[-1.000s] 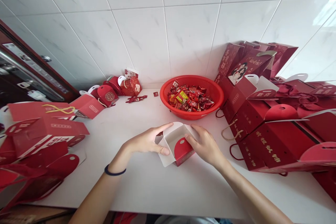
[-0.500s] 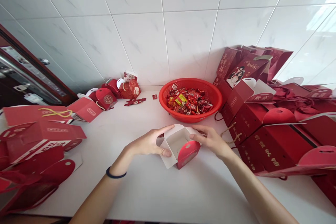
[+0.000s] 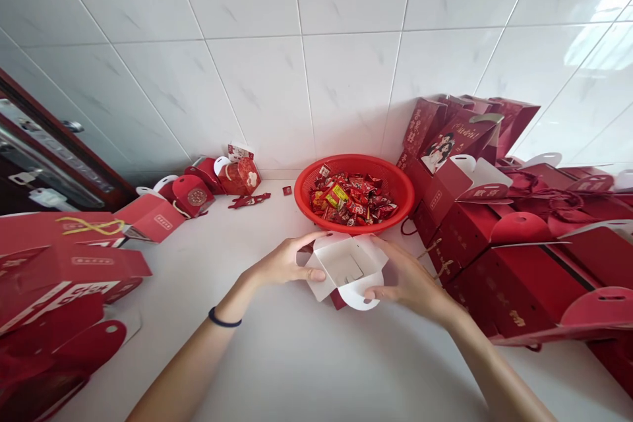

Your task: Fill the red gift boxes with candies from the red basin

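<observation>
A small red box with a white inside [image 3: 341, 262] stands open on the white table, its flaps spread outward. My left hand [image 3: 291, 262] grips its left side, thumb on the left flap and fingers behind it. On the right side, my right hand [image 3: 403, 280] holds the box, with its thumb on the folded-out front flap. Just behind the box is a red plastic basket [image 3: 302, 201] full of small wrapped sweets [image 3: 353, 198].
Red boxes and bags [image 3: 69, 277] crowd the left of the table [image 3: 237, 369]. Small decorated boxes [image 3: 240, 176] line the wall at back left. Larger red boxes [image 3: 519, 283] and gift bags [image 3: 457, 135] are stacked at right.
The front flap of the box has swung outward and down, showing its white side. My right hand has moved its thumb forward onto that flap. The view has shifted slightly.
</observation>
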The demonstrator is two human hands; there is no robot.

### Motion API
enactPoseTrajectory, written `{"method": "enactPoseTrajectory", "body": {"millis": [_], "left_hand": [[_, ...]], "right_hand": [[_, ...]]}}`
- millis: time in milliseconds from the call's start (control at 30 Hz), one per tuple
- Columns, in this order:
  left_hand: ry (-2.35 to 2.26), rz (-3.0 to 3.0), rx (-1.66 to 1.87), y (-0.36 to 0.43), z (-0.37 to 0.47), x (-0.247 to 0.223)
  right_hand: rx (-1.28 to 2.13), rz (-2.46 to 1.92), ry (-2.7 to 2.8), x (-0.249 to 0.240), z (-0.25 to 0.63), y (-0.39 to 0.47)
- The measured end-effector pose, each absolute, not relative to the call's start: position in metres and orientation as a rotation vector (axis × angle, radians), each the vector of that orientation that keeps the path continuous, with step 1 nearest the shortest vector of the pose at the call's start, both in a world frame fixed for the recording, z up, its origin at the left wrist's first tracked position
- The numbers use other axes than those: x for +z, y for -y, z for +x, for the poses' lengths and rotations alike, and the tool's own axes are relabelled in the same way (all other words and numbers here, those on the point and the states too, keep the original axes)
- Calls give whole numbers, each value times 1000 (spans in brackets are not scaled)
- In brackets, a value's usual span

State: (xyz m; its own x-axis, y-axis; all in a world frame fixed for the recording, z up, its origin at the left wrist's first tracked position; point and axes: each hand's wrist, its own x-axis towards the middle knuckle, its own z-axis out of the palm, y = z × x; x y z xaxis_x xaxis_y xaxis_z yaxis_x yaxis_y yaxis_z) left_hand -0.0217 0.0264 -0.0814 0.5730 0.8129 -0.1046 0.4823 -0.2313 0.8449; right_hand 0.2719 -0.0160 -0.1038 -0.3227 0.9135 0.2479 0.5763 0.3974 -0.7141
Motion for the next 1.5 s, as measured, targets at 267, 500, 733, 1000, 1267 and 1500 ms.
{"method": "enactPoseTrajectory", "body": {"millis": [267, 500, 733, 1000, 1267, 1500], "left_hand": [[-1121, 2144, 371, -26, -28, -48], [-1161, 2294, 545, -79, -10, -16], [-1154, 2537, 299, -190, 54, -20], [-1077, 2568, -73, -256, 119, -46], [-1213, 2343, -130, -286, 79, -46], [-976, 2132, 239, -266, 60, -31]], "right_hand": [[553, -1224, 1766, -68, 269, 11], [658, -1082, 1264, -40, 255, -55], [853, -986, 829, -45, 246, -129], [995, -1003, 695, -65, 259, -155], [1064, -961, 638, -75, 264, -156], [1115, -975, 599, -71, 263, -157]]}}
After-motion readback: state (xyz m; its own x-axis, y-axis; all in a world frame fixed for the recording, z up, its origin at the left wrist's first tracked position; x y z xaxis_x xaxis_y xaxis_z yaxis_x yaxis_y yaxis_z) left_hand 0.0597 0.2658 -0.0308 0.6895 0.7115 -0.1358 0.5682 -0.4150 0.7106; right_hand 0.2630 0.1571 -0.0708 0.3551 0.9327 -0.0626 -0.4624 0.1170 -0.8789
